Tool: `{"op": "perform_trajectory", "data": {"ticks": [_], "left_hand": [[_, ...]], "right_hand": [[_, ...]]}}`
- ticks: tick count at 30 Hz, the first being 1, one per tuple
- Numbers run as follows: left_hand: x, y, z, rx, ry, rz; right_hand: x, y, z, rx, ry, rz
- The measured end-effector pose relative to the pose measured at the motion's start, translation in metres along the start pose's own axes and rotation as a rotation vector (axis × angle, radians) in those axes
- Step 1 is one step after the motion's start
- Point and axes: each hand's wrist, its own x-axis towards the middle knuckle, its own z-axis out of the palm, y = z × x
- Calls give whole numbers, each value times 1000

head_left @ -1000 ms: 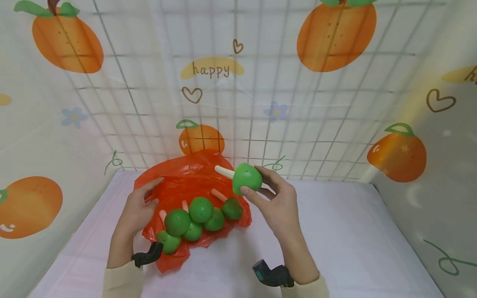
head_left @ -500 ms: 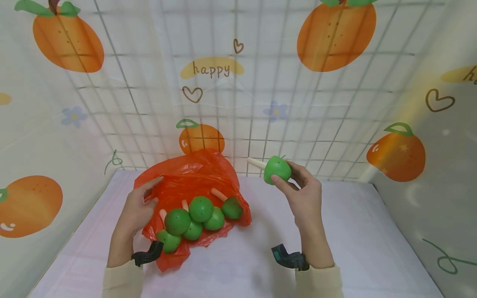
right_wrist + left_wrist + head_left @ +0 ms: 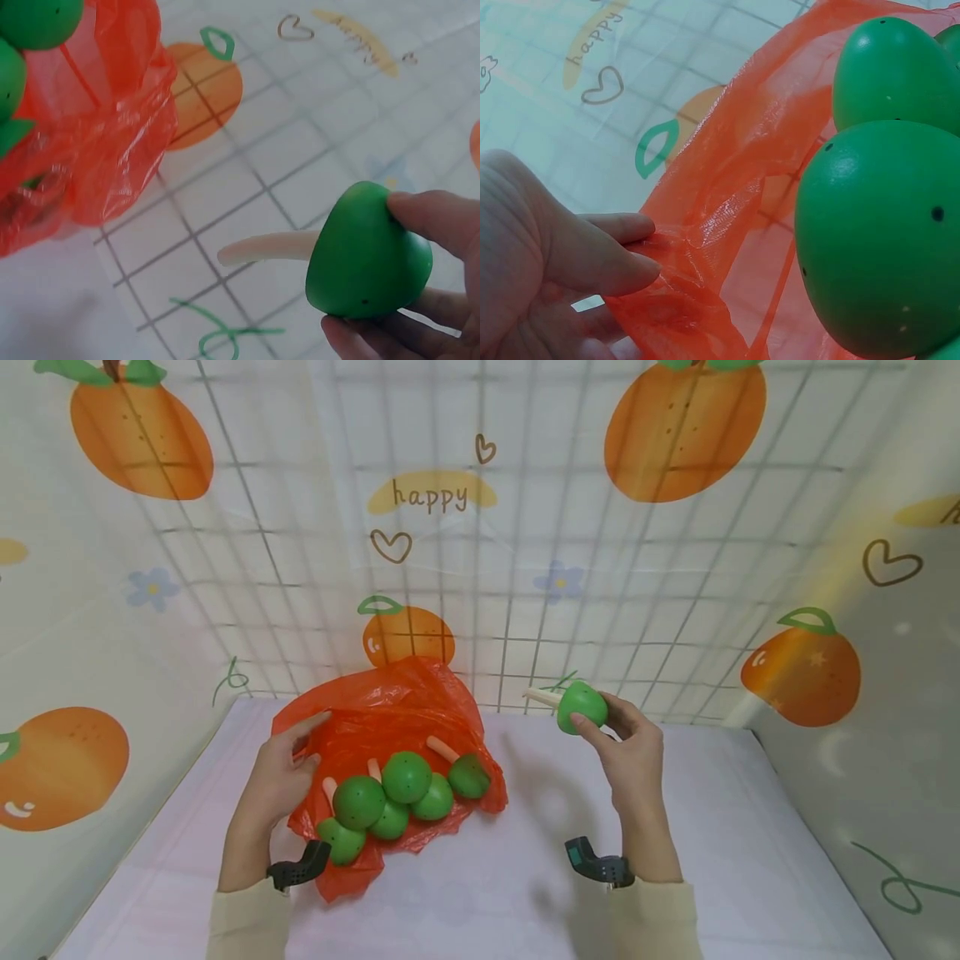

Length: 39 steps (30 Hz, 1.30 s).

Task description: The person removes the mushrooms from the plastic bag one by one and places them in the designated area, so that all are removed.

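My right hand [image 3: 633, 743] pinches a green toy mushroom [image 3: 582, 708] by its cap, between thumb and fingers, in the air right of the bag. Its pale stem [image 3: 270, 246] points left, toward the bag. At the left, my left hand [image 3: 283, 774] holds the edge of a red plastic bag [image 3: 382, 722], the thumb and fingertips gathering the film in the left wrist view. Several more green mushrooms with dark dots, one of them a mushroom [image 3: 407, 777] on top of the heap, lie in the bag's mouth, some pale stems showing.
A white table [image 3: 472, 893] bears the bag. Behind stands a sheet [image 3: 322, 485] printed with oranges over a wire grid [image 3: 510, 635], and similar sheeting encloses both sides. Each wrist wears a dark device [image 3: 600, 864].
The right hand has carried its mushroom rightward, from in front of the bag to well beside it. My left hand and the heap stay put; the view shifts slightly.
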Motion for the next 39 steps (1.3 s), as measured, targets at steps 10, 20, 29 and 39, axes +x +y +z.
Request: {"op": "perform_trajectory", "data": {"ticks": [10,20,29,39], "left_hand": [[0,-3,0,2,2,-6],[0,-1,-1,-3,1,-8],[0,-4,1,2,2,-15],[0,-2,0,3,5,-3]], "right_hand": [[14,29,-10,0,2,96],[21,50,-19,2,-3,187],[23,68,-23,-22,5,244],[25,80,-28,-12,12,317]]}}
